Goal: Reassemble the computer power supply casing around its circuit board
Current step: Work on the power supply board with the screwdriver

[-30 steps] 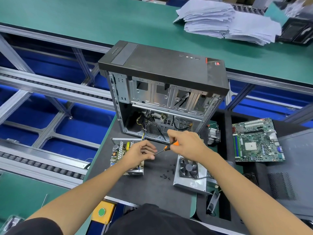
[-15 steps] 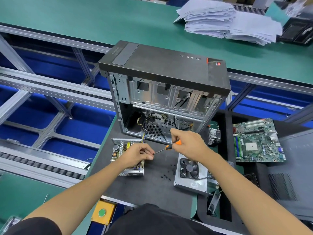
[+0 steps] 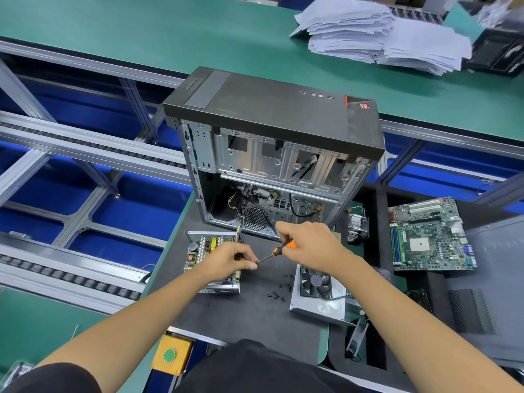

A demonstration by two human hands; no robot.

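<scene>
Our right hand [image 3: 309, 245] curls around the orange-and-black handle of a screwdriver [image 3: 279, 251], fingers folded over the grip and the slim metal shaft slanting down and left toward our left hand [image 3: 229, 260]. That left hand has its fingertips pinched together right at the tip of the shaft; we take it to be holding a small dark screw, though the thing itself is too tiny to make out. Both forearms reach forward from the bottom of the view, bare, meeting over the dark matte mat [image 3: 249, 313] that covers this part of the bench. Under the left hand sits the power supply's open half: a shallow perforated metal tray [image 3: 198, 238] carrying the circuit board [image 3: 198, 252], crowded with coils and capacitors, its yellow and black wires running up into the tower case [image 3: 272, 131]. The other half of the casing, a bright sheet-metal cover [image 3: 314, 309] with a black square fan set in it, lies just right of our hands, well apart from the tray. Between the two halves we see a loose scatter of small black screws [image 3: 279, 293] on the mat. A green motherboard [image 3: 431, 236] lies further right.
</scene>
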